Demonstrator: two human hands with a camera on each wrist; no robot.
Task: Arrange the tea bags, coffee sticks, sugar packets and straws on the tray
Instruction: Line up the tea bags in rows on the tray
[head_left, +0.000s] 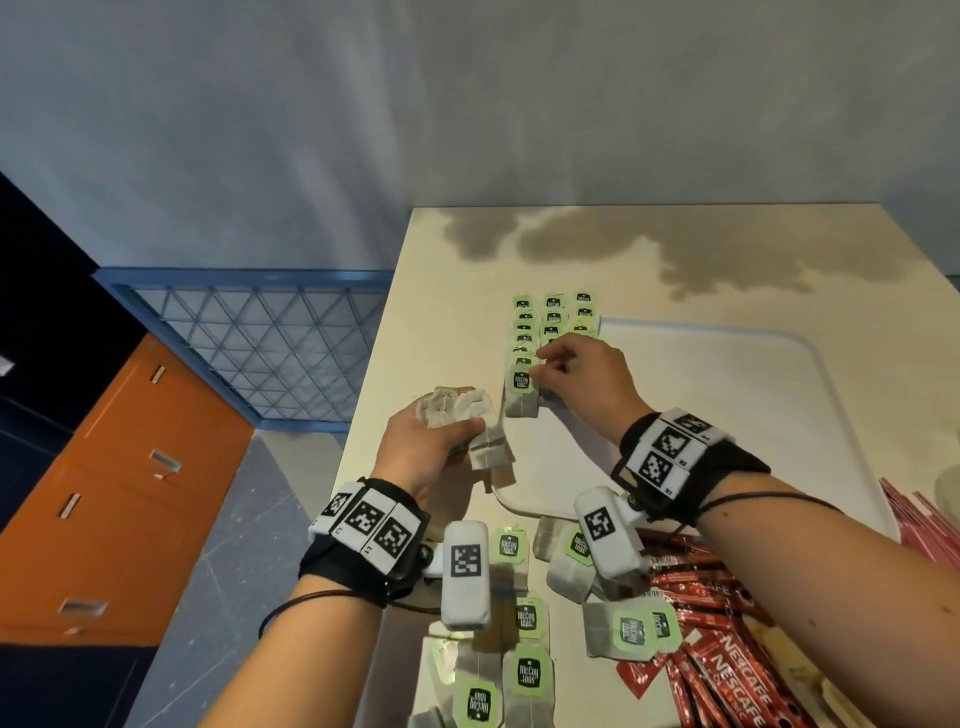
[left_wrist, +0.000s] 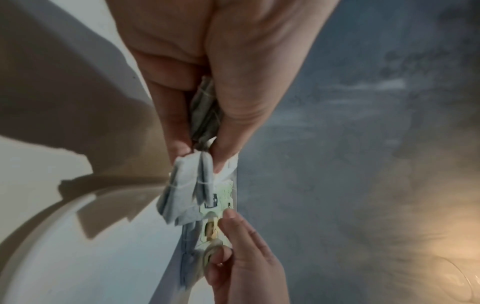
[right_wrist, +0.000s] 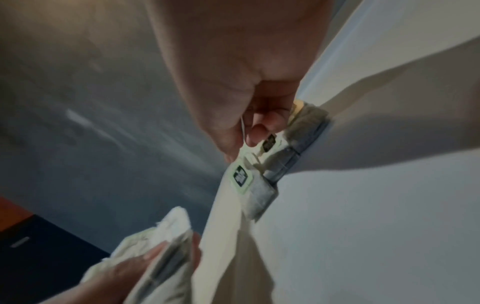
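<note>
Beneath the right hand, its fingers pinch a tea bag extending the tray's rows; the left hand grips a spare bundle, ready to feed.

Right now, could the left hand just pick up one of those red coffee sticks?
Probably not yet: the left hand already holds a bundle of tea bags, and the coffee sticks lie across, under the right arm.

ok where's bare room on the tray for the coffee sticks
Free: the tray middle and right side, right of the tea bag rows and right hand. Crowded: the tray's left edge, and the table in front, strewn with loose tea bags and coffee sticks.
</note>
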